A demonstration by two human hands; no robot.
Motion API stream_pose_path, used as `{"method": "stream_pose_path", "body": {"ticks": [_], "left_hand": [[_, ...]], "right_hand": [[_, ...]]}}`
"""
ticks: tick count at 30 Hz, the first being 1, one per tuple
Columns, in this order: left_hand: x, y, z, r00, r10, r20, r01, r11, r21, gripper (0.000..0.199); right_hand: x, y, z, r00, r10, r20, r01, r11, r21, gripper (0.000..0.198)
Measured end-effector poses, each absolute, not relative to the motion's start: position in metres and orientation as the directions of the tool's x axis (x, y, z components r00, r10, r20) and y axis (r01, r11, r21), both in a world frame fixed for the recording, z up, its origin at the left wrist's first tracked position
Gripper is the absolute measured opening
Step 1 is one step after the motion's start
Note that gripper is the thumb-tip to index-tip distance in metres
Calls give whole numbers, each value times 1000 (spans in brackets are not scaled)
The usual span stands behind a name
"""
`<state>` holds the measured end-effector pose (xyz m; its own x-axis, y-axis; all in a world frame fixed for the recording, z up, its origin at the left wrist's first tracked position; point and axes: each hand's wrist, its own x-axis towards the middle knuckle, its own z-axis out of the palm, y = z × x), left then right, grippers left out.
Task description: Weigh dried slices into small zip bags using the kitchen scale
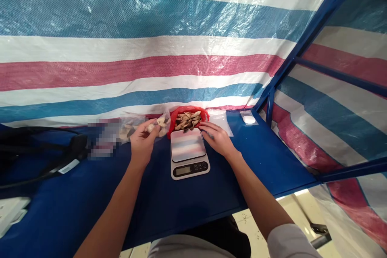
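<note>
My left hand is closed on a clear plastic bag with pale, dried-looking pieces inside, just left of a red plastic bag. The red bag lies open at the top and holds a heap of dried brown slices with dark edges. Fingers stretched out, my right hand rests at the red bag's right edge; whether it pinches the rim is hard to make out. Between my hands, in front of the red bag, stands a white kitchen scale with a bare, shiny plate. Its display is unreadable.
Another clear bag of pieces lies to the left. Behind my right hand is a flat clear bag, and farther right a small bag with a white round item. Black cables and a white power strip occupy the blue table's left side.
</note>
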<state>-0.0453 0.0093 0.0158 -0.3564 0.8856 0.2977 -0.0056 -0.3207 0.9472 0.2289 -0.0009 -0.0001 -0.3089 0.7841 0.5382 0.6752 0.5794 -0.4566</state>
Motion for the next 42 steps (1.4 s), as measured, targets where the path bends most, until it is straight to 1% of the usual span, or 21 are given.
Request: {"method": "stream_pose_path", "body": {"ticks": [3,5,8,10,12,15,19,22,25,29,33,35,36,38,39,40,42], "left_hand": [[-29,5,18,-267,936,228,-189,-283,940,48],[-21,3,15,-208,961,184,-288,-240,927,47],[-14,0,8,-177,976,128,-400,-191,896,47],[-13,-1,5,-175,979,104,-432,-171,886,48],[-14,-2,3,-169,981,92,-438,-158,885,47],[-16,-4,3,-138,987,78,-450,-133,883,46],[-13,-9,4,-60,998,20,-527,-49,849,44],[-10,-13,7,-9,999,-32,-582,21,813,43],[-9,-14,10,-7,997,-70,-614,51,788,43],[-8,-11,10,-31,995,-97,-617,57,785,43],[-12,-7,4,-79,993,-90,-538,33,842,44],[-18,-5,-1,-135,990,-47,-441,-17,897,47],[-21,-4,-3,-174,985,-4,-364,-61,929,48],[-29,-3,-4,-249,959,138,-143,-178,974,47],[-33,-3,-4,-273,934,231,-8,-242,970,44],[-37,-3,-2,-283,901,329,135,-303,944,40],[-40,-5,4,-244,823,512,395,-398,828,31]], "right_hand": [[208,4,6,-205,819,536,610,535,-584,37],[195,10,3,-138,835,533,518,519,-680,40],[182,18,-6,-75,896,437,373,432,-821,46],[179,21,-11,-69,926,372,312,374,-873,47],[177,23,-15,-75,936,343,264,350,-899,45],[174,24,-17,-87,936,342,203,353,-913,42],[173,25,-14,-104,936,336,90,346,-934,43],[174,24,-11,-82,950,301,-31,300,-954,46],[176,23,-11,-48,971,236,-132,228,-965,49],[179,22,-12,-10,987,159,-172,155,-973,45],[181,20,-9,17,996,91,-137,92,-986,46],[180,19,-8,16,998,64,-113,65,-991,47],[180,18,-7,16,998,55,-106,57,-993,47],[178,17,-7,19,999,43,-104,45,-994,47],[177,16,-7,17,999,37,-108,39,-993,47],[176,15,-7,12,999,33,-112,34,-993,47],[173,14,-7,-4,999,36,-116,35,-993,46]]}}
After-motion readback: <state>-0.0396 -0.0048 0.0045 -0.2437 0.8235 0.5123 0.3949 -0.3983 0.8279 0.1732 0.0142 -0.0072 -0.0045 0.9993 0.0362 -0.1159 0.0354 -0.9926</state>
